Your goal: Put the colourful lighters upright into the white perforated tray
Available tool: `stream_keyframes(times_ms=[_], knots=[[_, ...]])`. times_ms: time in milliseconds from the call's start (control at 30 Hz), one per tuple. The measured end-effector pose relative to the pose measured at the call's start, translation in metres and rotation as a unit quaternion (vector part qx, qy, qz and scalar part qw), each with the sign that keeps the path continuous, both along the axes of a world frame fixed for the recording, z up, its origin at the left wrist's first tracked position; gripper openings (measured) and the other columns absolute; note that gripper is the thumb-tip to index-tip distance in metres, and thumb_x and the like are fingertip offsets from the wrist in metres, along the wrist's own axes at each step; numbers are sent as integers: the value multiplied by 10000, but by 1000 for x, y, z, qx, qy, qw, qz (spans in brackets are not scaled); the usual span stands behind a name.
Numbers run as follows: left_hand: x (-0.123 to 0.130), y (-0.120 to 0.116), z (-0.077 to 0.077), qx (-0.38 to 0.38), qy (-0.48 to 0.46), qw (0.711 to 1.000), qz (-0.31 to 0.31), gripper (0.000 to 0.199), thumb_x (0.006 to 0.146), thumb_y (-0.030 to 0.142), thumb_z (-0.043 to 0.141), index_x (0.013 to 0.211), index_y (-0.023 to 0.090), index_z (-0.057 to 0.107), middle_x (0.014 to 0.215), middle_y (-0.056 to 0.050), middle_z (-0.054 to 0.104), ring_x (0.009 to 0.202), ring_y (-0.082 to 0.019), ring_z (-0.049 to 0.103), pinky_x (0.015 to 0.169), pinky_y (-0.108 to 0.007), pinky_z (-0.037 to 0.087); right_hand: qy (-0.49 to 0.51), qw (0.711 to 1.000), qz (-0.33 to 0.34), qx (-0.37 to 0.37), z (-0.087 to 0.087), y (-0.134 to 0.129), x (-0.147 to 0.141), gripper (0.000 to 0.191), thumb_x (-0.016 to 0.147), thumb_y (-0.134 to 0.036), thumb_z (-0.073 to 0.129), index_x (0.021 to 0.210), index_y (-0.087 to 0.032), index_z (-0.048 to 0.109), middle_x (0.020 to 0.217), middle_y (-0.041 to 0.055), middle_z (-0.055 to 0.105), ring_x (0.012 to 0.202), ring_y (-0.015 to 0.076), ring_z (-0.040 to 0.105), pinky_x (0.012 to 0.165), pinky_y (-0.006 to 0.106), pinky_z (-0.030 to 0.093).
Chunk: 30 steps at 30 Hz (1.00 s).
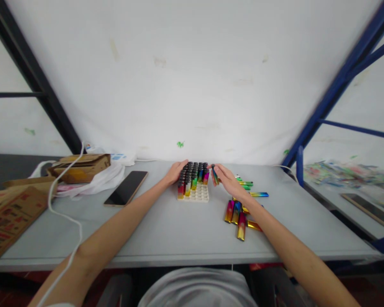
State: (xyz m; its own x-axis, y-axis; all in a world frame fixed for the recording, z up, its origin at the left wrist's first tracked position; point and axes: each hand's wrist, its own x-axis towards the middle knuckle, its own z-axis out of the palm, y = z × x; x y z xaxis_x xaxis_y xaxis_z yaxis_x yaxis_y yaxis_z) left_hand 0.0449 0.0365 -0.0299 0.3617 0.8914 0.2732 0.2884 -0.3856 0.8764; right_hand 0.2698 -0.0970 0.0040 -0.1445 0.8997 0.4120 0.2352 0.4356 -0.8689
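Observation:
A white tray with round holes stands near the middle of the table, filled with several upright black-topped colourful tubes except at its front right part, where bare holes show. My left hand rests against the left side of the tubes, its fingers partly hidden behind them. Just right of the tray, my right hand pinches one upright tube with a dark top. Several loose shiny tubes in red, blue, gold and green lie on the table beside and under my right forearm.
A dark phone lies left of the tray. Further left are an opened cardboard box, white plastic bags, cardboard and a white cable. A white wall rises behind the table; a blue frame stands right.

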Motion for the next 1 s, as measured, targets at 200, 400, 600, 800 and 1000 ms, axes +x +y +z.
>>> stream_keyframes(times_ms=[200, 400, 600, 800, 1000], knots=[[1, 0, -1, 18, -1, 1000, -7, 554, 863, 675, 405, 616, 195, 529, 595, -2, 552, 695, -192, 498, 706, -311, 421, -189, 971, -68, 129, 5, -7, 3, 339, 907, -514, 665, 978, -189, 732, 810, 30, 684, 772, 178, 632, 802, 316, 502], [2, 0, -1, 32, 2, 999, 2, 558, 865, 668, 395, 630, 189, 556, 619, -16, 575, 714, -199, 511, 728, -317, 430, -249, 950, -103, 156, 1, -5, -5, 269, 946, -409, 645, 1080, -191, 727, 847, 41, 763, 754, 192, 694, 784, 308, 526], [2, -1, -1, 27, -3, 1000, -4, 562, 858, 680, 390, 601, 201, 533, 578, -3, 529, 689, -194, 488, 705, -316, 418, -309, 936, -63, 155, -8, 3, -7, 246, 977, -375, 610, 1095, -203, 741, 916, 57, 778, 741, 183, 695, 772, 303, 537], [2, -1, 0, 23, 1, 1000, -2, 580, 847, 693, 397, 597, 192, 548, 569, 5, 512, 686, -186, 467, 697, -308, 392, -326, 927, -74, 171, -8, 11, -10, 264, 983, -394, 600, 1090, -198, 741, 982, 75, 768, 748, 185, 677, 760, 307, 532], [3, 0, -2, 13, -12, 1000, -7, 585, 852, 703, 404, 623, 187, 559, 610, -7, 550, 699, -192, 485, 710, -309, 400, -311, 931, -113, 153, -13, 15, -14, 308, 976, -305, 593, 1267, -212, 628, 861, 22, 760, 640, 165, 658, 681, 286, 525]])
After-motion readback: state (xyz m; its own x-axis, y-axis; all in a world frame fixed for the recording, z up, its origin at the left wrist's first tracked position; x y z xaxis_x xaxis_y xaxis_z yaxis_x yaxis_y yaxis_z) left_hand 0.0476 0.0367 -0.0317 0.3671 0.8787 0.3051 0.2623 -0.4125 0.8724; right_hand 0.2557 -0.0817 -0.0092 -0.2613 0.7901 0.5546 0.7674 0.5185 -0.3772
